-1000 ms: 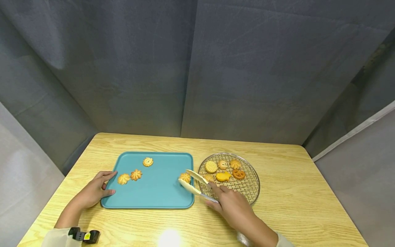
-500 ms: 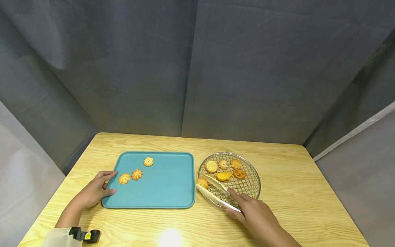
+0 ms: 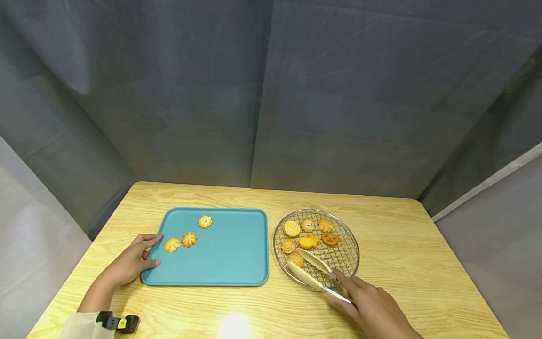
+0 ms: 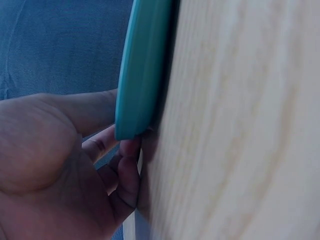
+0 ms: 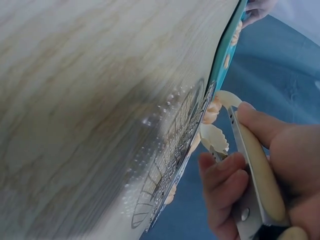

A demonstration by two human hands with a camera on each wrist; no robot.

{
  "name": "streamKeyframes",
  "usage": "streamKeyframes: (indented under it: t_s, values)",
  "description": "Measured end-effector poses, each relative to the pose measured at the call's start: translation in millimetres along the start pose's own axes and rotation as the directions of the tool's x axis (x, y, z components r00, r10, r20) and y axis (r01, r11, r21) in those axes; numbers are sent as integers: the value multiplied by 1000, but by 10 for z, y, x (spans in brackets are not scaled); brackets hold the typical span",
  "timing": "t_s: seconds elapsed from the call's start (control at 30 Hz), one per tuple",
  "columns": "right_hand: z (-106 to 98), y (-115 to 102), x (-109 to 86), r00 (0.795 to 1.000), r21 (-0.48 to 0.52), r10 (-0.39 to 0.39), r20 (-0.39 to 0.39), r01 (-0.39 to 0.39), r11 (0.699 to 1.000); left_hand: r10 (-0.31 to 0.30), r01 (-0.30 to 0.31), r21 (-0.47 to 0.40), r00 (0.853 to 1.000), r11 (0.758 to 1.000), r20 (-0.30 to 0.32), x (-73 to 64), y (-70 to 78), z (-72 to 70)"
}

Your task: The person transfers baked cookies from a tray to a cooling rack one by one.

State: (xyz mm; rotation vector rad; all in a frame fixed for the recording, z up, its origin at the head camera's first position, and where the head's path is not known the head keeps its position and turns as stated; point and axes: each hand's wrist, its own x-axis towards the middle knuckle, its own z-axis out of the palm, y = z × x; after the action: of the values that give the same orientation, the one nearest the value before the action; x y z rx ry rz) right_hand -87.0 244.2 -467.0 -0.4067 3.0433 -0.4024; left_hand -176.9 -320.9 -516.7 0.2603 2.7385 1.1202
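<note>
teal tray (image 3: 228, 245) holds three cookies (image 3: 189, 239), round rack (image 3: 344, 256) six, tongs (image 3: 306, 277) flank one.

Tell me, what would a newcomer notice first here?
Probably the teal tray, its colour vivid against the pale wooden table, with the left hand at its left edge. Just right of it, a round wire rack bears assorted cookies, including a pretzel-shaped cookie. Near the rack's front, the right hand holds cream-tipped tongs around a ridged cookie.
</note>
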Motion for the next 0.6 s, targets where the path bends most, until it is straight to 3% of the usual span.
streamKeyframes:
  t_s: [0.23, 0.6]
  values:
    - [4, 37, -11, 999, 24, 4, 47, -5, 1000, 14, -14, -4, 1000, 1000, 4, -5, 16, -11]
    - [-43, -64, 46, 1000, 23, 9, 28, -10, 1000, 15, -15, 13, 1000, 1000, -2, -2, 25, -12]
